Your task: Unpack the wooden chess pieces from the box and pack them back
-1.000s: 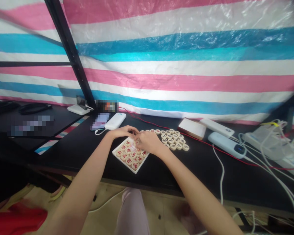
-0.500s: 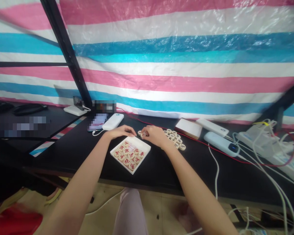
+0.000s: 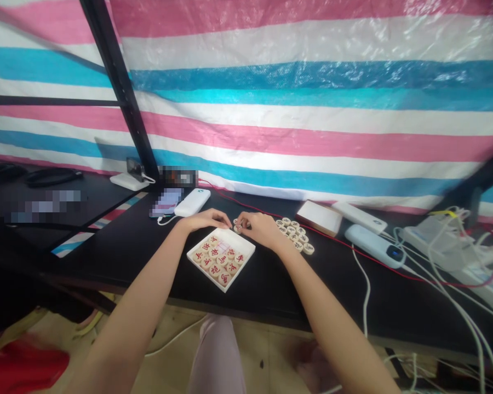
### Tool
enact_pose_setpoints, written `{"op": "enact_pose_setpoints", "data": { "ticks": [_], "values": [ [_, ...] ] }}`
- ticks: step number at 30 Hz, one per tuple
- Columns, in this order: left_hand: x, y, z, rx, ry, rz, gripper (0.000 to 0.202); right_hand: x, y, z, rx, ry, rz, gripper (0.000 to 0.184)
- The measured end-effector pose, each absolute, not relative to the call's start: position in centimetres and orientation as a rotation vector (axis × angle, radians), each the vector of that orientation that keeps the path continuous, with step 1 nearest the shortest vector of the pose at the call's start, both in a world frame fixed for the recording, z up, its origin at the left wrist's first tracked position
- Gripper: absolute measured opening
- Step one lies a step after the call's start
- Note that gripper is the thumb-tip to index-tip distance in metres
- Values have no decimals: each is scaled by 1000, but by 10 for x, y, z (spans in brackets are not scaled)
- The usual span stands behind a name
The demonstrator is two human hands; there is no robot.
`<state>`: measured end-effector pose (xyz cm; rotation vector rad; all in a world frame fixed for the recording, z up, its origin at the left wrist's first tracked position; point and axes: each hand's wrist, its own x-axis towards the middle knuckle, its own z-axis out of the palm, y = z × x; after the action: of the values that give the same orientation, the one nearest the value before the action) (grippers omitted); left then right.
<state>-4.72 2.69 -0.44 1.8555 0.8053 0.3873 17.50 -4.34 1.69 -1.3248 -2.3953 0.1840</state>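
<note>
My left hand (image 3: 208,220) rests just behind a square white box (image 3: 240,268), its fingers stretched out toward the right. Nothing shows in it. Chinese chess pieces (image 3: 216,270) with red characters fill most of the box, while part of its bottom with pink marks shows near the back. Behind the box's right side, my right hand (image 3: 258,225) has thumb and fingers closed on a round chess piece (image 3: 238,229). A second piece (image 3: 235,222) lies right beside it, partly covered. Several pieces with dark characters (image 3: 298,236) are grouped on the table right of that hand.
A brown-edged white box lid or tray (image 3: 319,216) lies behind the dark pieces. Power banks (image 3: 373,245) and tangled white cables stand on the right. A red cable (image 3: 267,211) crosses the black table (image 3: 148,262). Another white power bank (image 3: 193,202) and a phone (image 3: 166,202) lie left.
The view has shifted slightly. My right fingers have moved a little on the chess piece, and more of its face shows. My left hand stays by the box.
</note>
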Motion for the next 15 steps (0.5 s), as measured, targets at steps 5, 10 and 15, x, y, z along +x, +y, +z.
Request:
{"op": "enact_pose_setpoints", "data": {
  "ticks": [5, 10, 15],
  "values": [
    [-47, 26, -4, 1846, 792, 423, 25, 150, -59, 18, -1014, -2481, 158, 21],
    [-47, 27, -4, 1849, 750, 408, 28, 128, -69, 9, -822, -2618, 97, 24],
    [-48, 30, -7, 1873, 753, 408, 32, 132, -65, 11, -925, -2629, 132, 9]
  ]
}}
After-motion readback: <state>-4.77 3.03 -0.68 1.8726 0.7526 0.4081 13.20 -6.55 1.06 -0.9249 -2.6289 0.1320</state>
